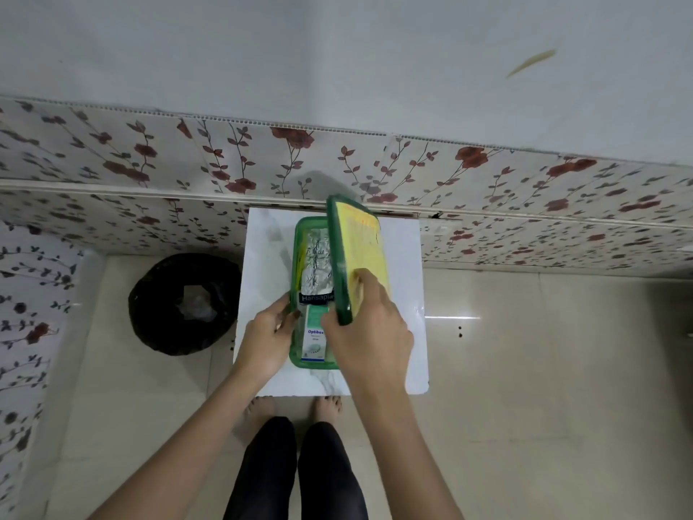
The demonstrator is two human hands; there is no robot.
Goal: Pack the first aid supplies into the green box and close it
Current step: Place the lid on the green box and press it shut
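Observation:
A green box (296, 234) sits on a small white marble-patterned table (407, 313). Inside it lie a foil strip of tablets (318, 264), a dark Hansaplast pack (317, 297) and a white-and-green Optibex carton (314, 343). My right hand (369, 332) grips the green-rimmed lid (360, 249), whose yellow face is turned up and tilted over the box's right side. My left hand (268, 337) holds the box's left rim near its front corner. The right part of the box is hidden behind the lid and my right hand.
A black-lined waste bin (183, 304) stands on the tiled floor left of the table. A floral-patterned wall (525, 204) runs right behind the table. My legs and bare feet (292, 407) are at the table's near edge.

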